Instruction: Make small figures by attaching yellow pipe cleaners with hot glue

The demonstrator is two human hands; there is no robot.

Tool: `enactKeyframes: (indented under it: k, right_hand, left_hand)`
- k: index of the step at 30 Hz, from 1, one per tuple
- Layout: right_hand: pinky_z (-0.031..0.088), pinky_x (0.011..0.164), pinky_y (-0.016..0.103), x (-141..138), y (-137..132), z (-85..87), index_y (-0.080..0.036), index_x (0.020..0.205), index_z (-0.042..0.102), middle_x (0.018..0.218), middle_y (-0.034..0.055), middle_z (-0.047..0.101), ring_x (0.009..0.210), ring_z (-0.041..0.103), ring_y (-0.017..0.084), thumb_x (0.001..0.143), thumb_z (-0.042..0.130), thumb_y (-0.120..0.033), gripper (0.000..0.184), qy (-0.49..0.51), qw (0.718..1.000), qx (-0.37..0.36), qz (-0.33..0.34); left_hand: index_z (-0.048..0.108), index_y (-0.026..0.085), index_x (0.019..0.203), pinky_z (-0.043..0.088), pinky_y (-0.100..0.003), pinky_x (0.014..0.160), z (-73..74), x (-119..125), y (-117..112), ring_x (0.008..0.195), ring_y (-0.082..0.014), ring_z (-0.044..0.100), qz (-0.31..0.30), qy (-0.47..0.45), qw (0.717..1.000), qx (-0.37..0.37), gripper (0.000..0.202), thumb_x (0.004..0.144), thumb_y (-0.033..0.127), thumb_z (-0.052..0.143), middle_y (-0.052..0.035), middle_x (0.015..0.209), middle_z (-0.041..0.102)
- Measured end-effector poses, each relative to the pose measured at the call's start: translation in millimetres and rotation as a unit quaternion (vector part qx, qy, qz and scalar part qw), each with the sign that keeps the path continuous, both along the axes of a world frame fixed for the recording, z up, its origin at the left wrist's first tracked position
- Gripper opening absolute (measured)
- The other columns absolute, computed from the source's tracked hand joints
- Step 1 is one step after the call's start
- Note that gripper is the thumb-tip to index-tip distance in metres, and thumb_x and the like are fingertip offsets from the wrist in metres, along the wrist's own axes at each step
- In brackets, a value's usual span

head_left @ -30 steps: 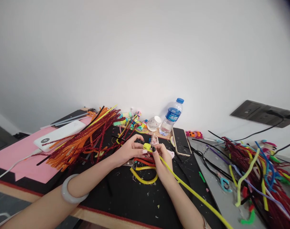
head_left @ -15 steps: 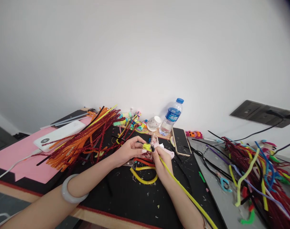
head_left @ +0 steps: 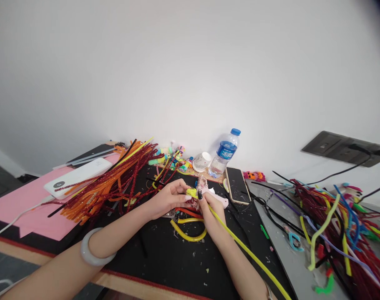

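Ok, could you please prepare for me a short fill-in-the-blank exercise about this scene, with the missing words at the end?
1. The left hand and right hand hold a long fuzzy strand whose colour is ____.
2. The thick pale bangle circles a forearm on the person's own ____ side.
3. The cap of the bottle is ____.
4. In the picture, the phone lies to the ____ of the bottle.

Missing words: yellow; left; blue; right.

the yellow stem point(head_left: 249, 251) looks fuzzy, the bottle point(head_left: 225, 154) glossy clear plastic.
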State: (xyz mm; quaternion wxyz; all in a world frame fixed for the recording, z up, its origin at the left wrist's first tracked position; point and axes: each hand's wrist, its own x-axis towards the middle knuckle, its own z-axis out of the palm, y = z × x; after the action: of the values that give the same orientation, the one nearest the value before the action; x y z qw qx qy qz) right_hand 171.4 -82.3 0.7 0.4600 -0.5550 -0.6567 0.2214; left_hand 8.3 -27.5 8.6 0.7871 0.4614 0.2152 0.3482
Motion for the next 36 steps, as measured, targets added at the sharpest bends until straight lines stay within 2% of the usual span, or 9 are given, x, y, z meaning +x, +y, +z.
enactKeyframes:
  k: [4,9,15,18,23,28,32,36]
  right_hand:
    - [0.032,0.050,0.023,0.3,0.6,-1.2,-0.019,0.059,0.041,0.053,-0.0039,0.041,0.052,0.039,0.011,0.089,0.037,-0.040,0.037,0.038,0.999,-0.030,0.022]
    - [0.033,0.049,0.023,0.3,2.1,-2.3,-0.019,0.060,0.044,0.053,-0.0038,0.043,0.051,0.040,0.011,0.087,0.041,-0.040,0.035,0.083,0.996,-0.027,0.035]
    - [0.035,0.048,0.021,-2.0,2.6,-2.9,-0.019,0.081,0.047,0.063,-0.0034,0.048,0.054,0.045,0.010,0.086,0.044,-0.038,0.020,0.165,0.984,-0.034,0.065]
    - [0.038,0.049,0.021,-3.3,2.1,-1.2,-0.020,0.092,0.045,0.070,-0.0017,0.052,0.057,0.048,0.010,0.086,0.044,-0.036,0.017,0.178,0.981,-0.033,0.064]
    - [0.043,0.055,0.023,-3.0,1.2,2.1,-0.019,0.094,0.049,0.073,0.0006,0.057,0.062,0.053,0.013,0.086,0.044,-0.035,0.019,0.140,0.988,-0.033,0.052]
    - [0.046,0.071,0.029,-1.4,1.8,3.2,-0.019,0.099,0.061,0.085,0.0045,0.064,0.081,0.058,0.019,0.087,0.042,-0.033,0.026,0.074,0.996,0.000,0.045]
    - [0.045,0.074,0.030,-0.5,2.4,2.0,-0.019,0.101,0.063,0.089,0.0045,0.066,0.084,0.059,0.020,0.087,0.043,-0.032,0.027,0.054,0.998,0.008,0.036]
    - [0.044,0.074,0.030,-0.3,2.1,0.0,-0.019,0.101,0.062,0.091,0.0048,0.066,0.083,0.059,0.019,0.087,0.043,-0.031,0.027,0.043,0.999,0.006,0.023]
  left_hand:
    - [0.047,0.017,0.081,0.049,-0.033,0.079,-1.8,-0.9,0.2,0.079,-0.0142,0.064,-0.008,-0.013,1.000,-0.006,0.023,0.070,0.017,0.067,-0.0011,0.089,0.063]
    - [0.047,0.017,0.081,0.049,-0.031,0.076,-2.4,-1.3,0.7,0.078,-0.0140,0.064,-0.024,-0.023,0.999,-0.012,0.023,0.071,0.018,0.067,-0.0009,0.087,0.063]
    - [0.049,0.019,0.091,0.049,-0.025,0.066,1.1,-2.5,-1.9,0.074,-0.0130,0.063,-0.065,-0.009,0.998,-0.025,0.022,0.075,0.021,0.064,-0.0025,0.085,0.062]
    - [0.052,0.018,0.094,0.049,-0.025,0.069,3.2,-2.6,-3.2,0.076,-0.0121,0.062,-0.071,-0.014,0.996,-0.044,0.023,0.075,0.021,0.064,-0.0032,0.087,0.062]
    - [0.056,0.019,0.099,0.048,-0.027,0.076,2.6,-2.4,-1.9,0.081,-0.0127,0.062,-0.071,-0.004,0.996,-0.058,0.029,0.072,0.022,0.067,-0.0048,0.096,0.061]
    - [0.057,0.019,0.105,0.047,-0.027,0.078,-0.3,-2.5,0.2,0.082,-0.0131,0.062,-0.063,0.003,0.997,-0.054,0.034,0.073,0.022,0.066,-0.0055,0.095,0.062]
    - [0.057,0.021,0.108,0.048,-0.030,0.074,-3.1,-1.8,0.9,0.076,-0.0133,0.062,-0.040,0.017,0.998,-0.040,0.036,0.073,0.023,0.066,-0.0054,0.095,0.062]
    - [0.057,0.021,0.105,0.048,-0.027,0.068,-4.3,-0.7,0.7,0.071,-0.0112,0.060,-0.023,0.027,0.999,-0.025,0.035,0.072,0.023,0.066,-0.0040,0.090,0.061]
